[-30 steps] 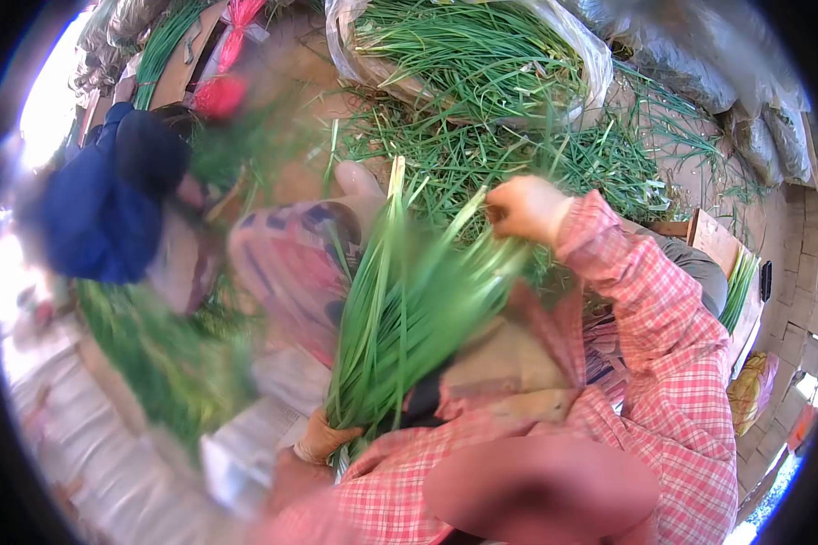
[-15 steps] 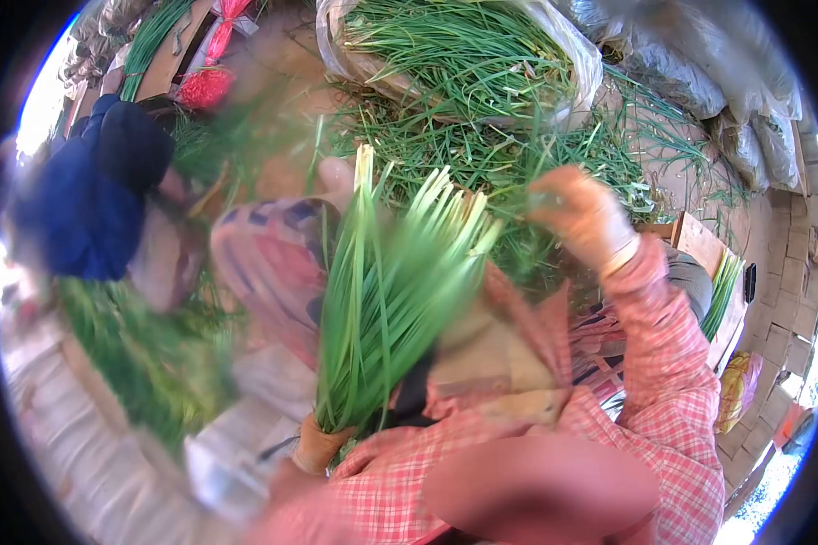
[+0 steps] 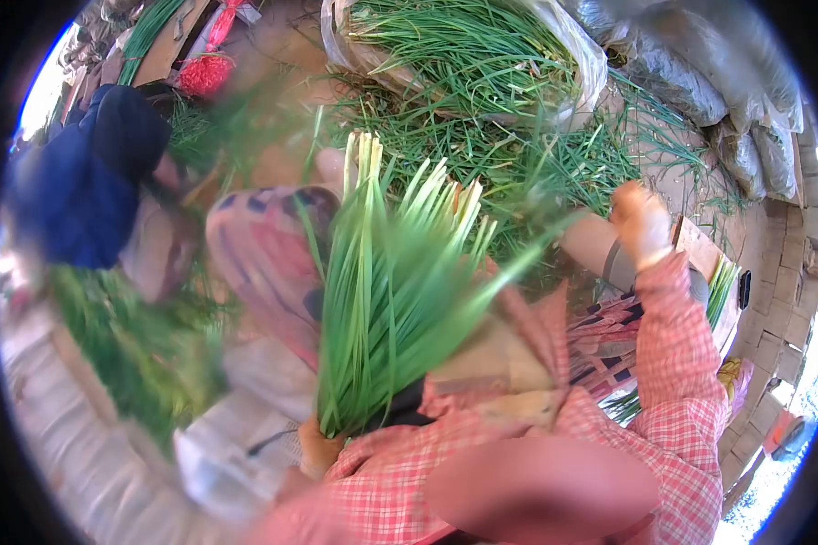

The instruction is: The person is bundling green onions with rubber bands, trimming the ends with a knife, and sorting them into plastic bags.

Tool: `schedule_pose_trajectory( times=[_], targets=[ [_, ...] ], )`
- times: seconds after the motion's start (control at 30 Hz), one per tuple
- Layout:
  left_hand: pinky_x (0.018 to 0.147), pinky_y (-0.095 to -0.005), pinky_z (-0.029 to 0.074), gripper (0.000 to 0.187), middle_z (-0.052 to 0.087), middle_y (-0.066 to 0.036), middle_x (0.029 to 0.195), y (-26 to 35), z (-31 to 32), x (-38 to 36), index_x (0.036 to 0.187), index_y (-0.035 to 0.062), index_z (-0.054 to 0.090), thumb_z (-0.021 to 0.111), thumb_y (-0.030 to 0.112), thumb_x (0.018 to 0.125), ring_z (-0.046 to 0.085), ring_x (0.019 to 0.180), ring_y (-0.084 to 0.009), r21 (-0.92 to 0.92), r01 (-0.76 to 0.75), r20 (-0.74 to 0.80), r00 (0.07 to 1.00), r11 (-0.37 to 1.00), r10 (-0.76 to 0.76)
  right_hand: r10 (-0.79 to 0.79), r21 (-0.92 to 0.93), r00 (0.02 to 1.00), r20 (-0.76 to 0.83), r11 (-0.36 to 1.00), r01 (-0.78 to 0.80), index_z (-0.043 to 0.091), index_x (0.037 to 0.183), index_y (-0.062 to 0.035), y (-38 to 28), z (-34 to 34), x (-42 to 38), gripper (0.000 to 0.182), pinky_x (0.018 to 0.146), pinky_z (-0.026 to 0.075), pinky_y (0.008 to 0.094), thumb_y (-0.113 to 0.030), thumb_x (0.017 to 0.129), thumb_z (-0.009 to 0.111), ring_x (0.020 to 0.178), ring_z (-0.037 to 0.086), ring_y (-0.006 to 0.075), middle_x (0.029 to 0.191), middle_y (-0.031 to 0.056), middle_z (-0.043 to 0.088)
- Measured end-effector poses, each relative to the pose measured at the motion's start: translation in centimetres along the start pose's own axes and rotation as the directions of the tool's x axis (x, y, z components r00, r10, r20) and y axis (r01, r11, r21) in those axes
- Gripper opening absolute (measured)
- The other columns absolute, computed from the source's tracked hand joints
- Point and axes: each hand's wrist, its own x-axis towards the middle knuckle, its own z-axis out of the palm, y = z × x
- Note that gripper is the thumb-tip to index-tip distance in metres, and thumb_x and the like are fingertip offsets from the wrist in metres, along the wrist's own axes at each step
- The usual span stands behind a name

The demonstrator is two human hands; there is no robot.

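My left hand (image 3: pixel 316 447) is wrapped round the leafy lower end of a thick bundle of garlic chives (image 3: pixel 382 309). Their pale cut ends point up and away from me, partly smeared by motion. Out to the right, my right hand (image 3: pixel 641 222) is raised with its fingers curled, apart from the bundle. Whatever it may pinch is too blurred to make out. One loose green blade (image 3: pixel 509 272) sticks out of the bundle toward the right.
A clear plastic bag (image 3: pixel 591 68) of chives lies ahead, with scattered green leaves (image 3: pixel 418 150) before it. On the left sits a person in blue (image 3: pixel 86 195) near more chives (image 3: pixel 145 354). Filled plastic bags (image 3: pixel 682 86) stand at the far right. Pink ties (image 3: pixel 207 75) lie far left.
My right hand has moved right and slightly down, farther from the bundle. A blade on the bundle's right side now leans outward. My left hand keeps its hold.
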Motion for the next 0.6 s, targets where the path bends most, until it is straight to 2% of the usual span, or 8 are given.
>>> schedule_pose_trajectory(
  times=[0.03, 0.13, 0.17, 0.23, 0.3, 0.43, 0.53, 0.6],
  targets=[
    [0.070, -0.0276, 0.048, 0.034, 0.066, -0.009, 0.088, -0.5, 0.0, -0.1, 0.102, 0.0019, 0.059, 0.070, 0.004, 0.070, 0.060, 0.079, -0.0120, 0.007, 0.006, 0.001, 1.000, 1.000, -0.006, 0.161, -0.007, 0.986, 0.043, 0.987, -0.161, 0.058, 0.068, -0.0061, 3.3, 3.0, 1.3, 0.018, 0.062, 0.049, 0.0375, -0.023, 0.070, 0.062, 0.073, 0.061, 0.0253, 0.076, 0.0116, 0.060],
    [0.071, -0.0271, 0.047, 0.035, 0.066, -0.008, 0.089, -1.1, 0.0, 0.0, 0.103, 0.0024, 0.059, 0.070, 0.002, 0.070, 0.059, 0.081, -0.0115, 0.019, 0.004, 0.007, 1.000, 1.000, -0.004, 0.133, 0.131, 0.973, 0.189, 0.979, -0.159, 0.062, 0.083, -0.0055, 2.3, 1.2, 3.6, 0.027, 0.073, 0.048, 0.0400, -0.029, 0.069, 0.065, 0.086, 0.060, 0.0296, 0.091, 0.0149, 0.061],
    [0.071, -0.0270, 0.047, 0.035, 0.066, -0.008, 0.090, -0.9, 0.0, -0.1, 0.104, 0.0025, 0.059, 0.069, 0.002, 0.070, 0.059, 0.081, -0.0114, 0.015, 0.002, 0.009, 1.000, 1.000, -0.002, -0.002, 0.468, 1.000, -0.031, 0.883, 0.017, 0.060, 0.099, -0.0062, 0.3, 1.8, 4.2, 0.039, 0.081, 0.045, 0.0382, -0.031, 0.069, 0.067, 0.092, 0.057, 0.0303, 0.100, 0.0153, 0.059],
    [0.071, -0.0270, 0.047, 0.035, 0.066, -0.008, 0.090, -0.2, 0.0, -0.2, 0.104, 0.0025, 0.059, 0.069, 0.002, 0.070, 0.059, 0.082, -0.0113, -0.007, -0.015, 0.010, 1.000, 1.000, 0.015, -0.117, 0.859, 0.967, 0.228, 0.491, -0.143, 0.058, 0.106, -0.0057, -6.0, -1.0, 6.0, 0.047, 0.081, 0.045, 0.0318, -0.036, 0.072, 0.069, 0.091, 0.057, 0.0217, 0.104, 0.0111, 0.058],
    [0.072, -0.0269, 0.047, 0.035, 0.066, -0.008, 0.090, 0.6, 0.0, -0.1, 0.104, 0.0026, 0.059, 0.069, 0.002, 0.070, 0.059, 0.082, -0.0112, -0.029, -0.036, 0.003, 0.999, 0.999, 0.037, -0.371, 0.953, 0.887, 0.275, 0.229, -0.200, 0.058, 0.101, -0.0041, -10.3, 0.1, 7.3, 0.032, 0.073, 0.045, 0.0283, -0.019, 0.074, 0.067, 0.076, 0.056, 0.0135, 0.095, 0.0070, 0.060],
    [0.072, -0.0267, 0.047, 0.035, 0.066, -0.008, 0.091, 1.4, 0.0, 0.2, 0.104, 0.0027, 0.059, 0.069, 0.002, 0.071, 0.059, 0.082, -0.0110, -0.037, -0.057, -0.012, 0.998, 0.998, 0.057, -0.434, 0.845, 0.900, 0.050, 0.499, 0.194, 0.060, 0.078, -0.0031, -12.8, -2.0, 6.9, 0.016, 0.066, 0.045, 0.0323, -0.017, 0.071, 0.065, 0.067, 0.055, 0.0213, 0.067, 0.0091, 0.055],
    [0.072, -0.0266, 0.047, 0.035, 0.066, -0.007, 0.091, 1.1, 0.1, 0.3, 0.105, 0.0029, 0.059, 0.069, 0.001, 0.071, 0.059, 0.083, -0.0108, -0.028, -0.057, -0.007, 0.998, 0.998, 0.057, -0.617, 0.409, 0.775, -0.133, 0.679, 0.610, 0.058, 0.072, -0.0045, -11.9, -2.1, 5.3, 0.014, 0.063, 0.045, 0.0380, -0.017, 0.070, 0.063, 0.067, 0.054, 0.0296, 0.066, 0.0121, 0.053],
    [0.072, -0.0265, 0.047, 0.036, 0.066, -0.007, 0.091, 0.9, 0.0, 0.4, 0.105, 0.0029, 0.059, 0.069, 0.001, 0.071, 0.059, 0.083, -0.0107, -0.020, -0.054, 0.003, 0.999, 0.998, 0.054, -0.620, 0.468, 0.778, -0.106, 0.659, 0.589, 0.057, 0.070, -0.0053, -11.5, -1.8, 3.6, 0.014, 0.063, 0.044, 0.0401, -0.018, 0.070, 0.062, 0.068, 0.054, 0.0317, 0.068, 0.0125, 0.055]
  ],
)
